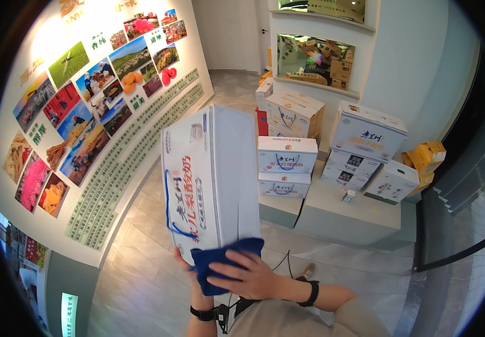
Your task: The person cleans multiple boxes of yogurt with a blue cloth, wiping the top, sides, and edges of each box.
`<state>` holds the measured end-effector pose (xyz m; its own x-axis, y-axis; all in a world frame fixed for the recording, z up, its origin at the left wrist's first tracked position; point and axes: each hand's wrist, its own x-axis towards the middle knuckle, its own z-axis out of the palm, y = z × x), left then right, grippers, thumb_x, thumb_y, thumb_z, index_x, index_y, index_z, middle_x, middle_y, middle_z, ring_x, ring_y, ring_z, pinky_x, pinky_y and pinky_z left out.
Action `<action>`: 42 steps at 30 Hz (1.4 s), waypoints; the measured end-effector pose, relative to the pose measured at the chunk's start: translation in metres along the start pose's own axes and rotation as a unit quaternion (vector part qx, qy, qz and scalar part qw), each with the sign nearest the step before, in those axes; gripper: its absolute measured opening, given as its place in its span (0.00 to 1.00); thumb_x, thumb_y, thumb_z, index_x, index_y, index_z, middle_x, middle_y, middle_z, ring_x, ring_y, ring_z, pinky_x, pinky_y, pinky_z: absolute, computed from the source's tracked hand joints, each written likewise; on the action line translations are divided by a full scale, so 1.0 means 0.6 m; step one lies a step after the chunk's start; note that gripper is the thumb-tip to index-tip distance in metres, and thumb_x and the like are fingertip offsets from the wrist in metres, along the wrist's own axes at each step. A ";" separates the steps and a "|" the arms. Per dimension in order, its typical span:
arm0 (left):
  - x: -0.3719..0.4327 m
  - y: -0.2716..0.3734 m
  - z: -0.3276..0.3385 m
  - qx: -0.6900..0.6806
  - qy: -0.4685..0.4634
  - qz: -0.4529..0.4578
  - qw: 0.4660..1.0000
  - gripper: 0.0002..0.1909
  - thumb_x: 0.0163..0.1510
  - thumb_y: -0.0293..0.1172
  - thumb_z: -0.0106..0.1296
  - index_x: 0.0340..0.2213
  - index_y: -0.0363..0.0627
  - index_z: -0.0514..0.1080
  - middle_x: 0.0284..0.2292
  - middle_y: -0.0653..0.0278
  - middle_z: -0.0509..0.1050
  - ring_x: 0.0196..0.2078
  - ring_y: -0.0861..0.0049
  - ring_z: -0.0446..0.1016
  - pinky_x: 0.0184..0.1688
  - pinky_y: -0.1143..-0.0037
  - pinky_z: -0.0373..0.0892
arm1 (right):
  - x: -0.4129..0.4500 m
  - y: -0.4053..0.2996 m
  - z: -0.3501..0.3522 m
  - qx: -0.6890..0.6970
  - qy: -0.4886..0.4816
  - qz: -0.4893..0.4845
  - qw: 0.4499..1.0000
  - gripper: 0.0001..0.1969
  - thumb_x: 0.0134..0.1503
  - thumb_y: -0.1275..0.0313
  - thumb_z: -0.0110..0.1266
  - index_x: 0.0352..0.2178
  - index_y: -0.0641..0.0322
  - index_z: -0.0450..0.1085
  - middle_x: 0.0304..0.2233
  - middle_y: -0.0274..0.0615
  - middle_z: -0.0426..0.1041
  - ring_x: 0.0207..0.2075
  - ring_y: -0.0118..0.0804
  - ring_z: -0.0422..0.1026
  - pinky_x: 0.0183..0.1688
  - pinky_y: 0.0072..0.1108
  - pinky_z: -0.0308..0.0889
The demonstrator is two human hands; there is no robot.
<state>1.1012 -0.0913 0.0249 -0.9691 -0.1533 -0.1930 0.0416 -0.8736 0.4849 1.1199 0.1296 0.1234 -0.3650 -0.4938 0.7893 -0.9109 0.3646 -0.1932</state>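
A large white carton (192,177) with a blue cord handle (167,202) and printed writing is held up before me, tilted with its long side running away. Its near end rests against my left hand (183,261), whose fingertips show at the lower left corner. My right hand (242,274) presses a dark blue cloth (210,278) against the carton's near end, fingers spread over the fabric. Part of the left palm is hidden behind the cloth. A black band circles each wrist.
Stacked white gift cartons (286,160) and more boxes (368,130) stand on a low grey plinth (347,217) at right. Yellow boxes (430,158) sit by the dark glass. A curved photo wall (111,84) rises at left. A black cable (286,259) hangs near my foot.
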 end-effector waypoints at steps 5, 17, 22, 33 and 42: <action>-0.014 -0.009 -0.016 0.059 -0.028 -0.007 0.998 0.42 0.61 0.66 0.34 0.61 0.42 0.62 0.57 0.55 0.70 0.55 0.62 0.71 0.59 0.64 0.67 | 0.022 0.056 -0.043 -0.114 0.043 0.001 0.993 0.29 0.55 0.71 0.53 0.60 0.44 0.66 0.68 0.32 0.57 0.67 0.46 0.55 0.67 0.42 0.52; -0.084 0.038 0.027 0.283 -0.115 0.159 0.939 0.68 0.40 0.49 0.70 0.70 0.57 0.34 0.65 0.55 0.56 0.66 0.58 0.60 0.67 0.58 0.58 | 0.044 0.302 -0.184 0.230 0.209 0.377 0.872 0.13 0.70 0.73 0.38 0.50 0.65 0.68 0.46 0.43 0.75 0.49 0.39 0.73 0.55 0.24 0.64; -0.108 0.058 0.057 0.467 -0.153 0.309 0.814 0.75 0.33 0.45 0.73 0.69 0.43 0.29 0.60 0.51 0.57 0.62 0.61 0.62 0.63 0.62 0.60 | -0.043 0.342 -0.133 0.532 0.335 0.558 0.541 0.19 0.70 0.54 0.42 0.46 0.55 0.71 0.34 0.31 0.76 0.33 0.27 0.74 0.37 0.24 0.72; -0.177 0.132 0.183 0.804 -0.104 0.283 0.513 0.66 0.27 0.27 0.68 0.66 0.38 0.43 0.60 0.41 0.50 0.63 0.45 0.55 0.62 0.58 0.60 | -0.123 0.302 -0.119 0.488 0.414 0.494 0.588 0.18 0.69 0.65 0.44 0.55 0.63 0.67 0.45 0.42 0.76 0.49 0.35 0.75 0.53 0.26 0.71; -0.115 0.139 0.160 0.770 -0.135 0.437 0.445 0.56 0.30 0.29 0.69 0.63 0.44 0.55 0.57 0.46 0.54 0.63 0.40 0.56 0.62 0.50 0.59 | -0.112 0.265 -0.149 0.182 0.164 0.525 0.815 0.12 0.67 0.70 0.49 0.48 0.66 0.69 0.41 0.45 0.74 0.43 0.34 0.71 0.50 0.21 0.64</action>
<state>1.1485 -0.1091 0.1604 -0.7481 0.1196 0.6528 0.4180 0.8489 0.3234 1.0170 0.2914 0.0918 -0.9634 0.1988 0.1796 -0.1482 0.1630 -0.9754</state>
